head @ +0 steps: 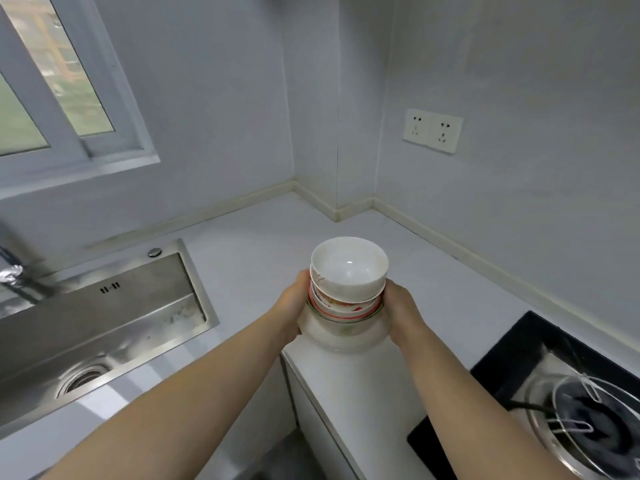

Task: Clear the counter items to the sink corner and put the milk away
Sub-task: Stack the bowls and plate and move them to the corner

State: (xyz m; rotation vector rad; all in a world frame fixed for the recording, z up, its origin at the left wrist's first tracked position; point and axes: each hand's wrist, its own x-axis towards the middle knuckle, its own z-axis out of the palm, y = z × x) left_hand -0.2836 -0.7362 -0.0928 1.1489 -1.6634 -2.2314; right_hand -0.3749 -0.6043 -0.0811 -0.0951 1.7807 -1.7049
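A stack of several white bowls, some with red bands and patterns, is held between both hands above the white counter. My left hand grips the stack's left side and my right hand grips its right side, fingers curled round the lowest, widest bowl. The top bowl is empty. The stack hangs over the counter's inner corner, right of the steel sink. No milk shows in this view.
A tap stands at the sink's far left. A black gas hob with a metal pan support lies at the right. A double wall socket sits on the right wall and a window on the left.
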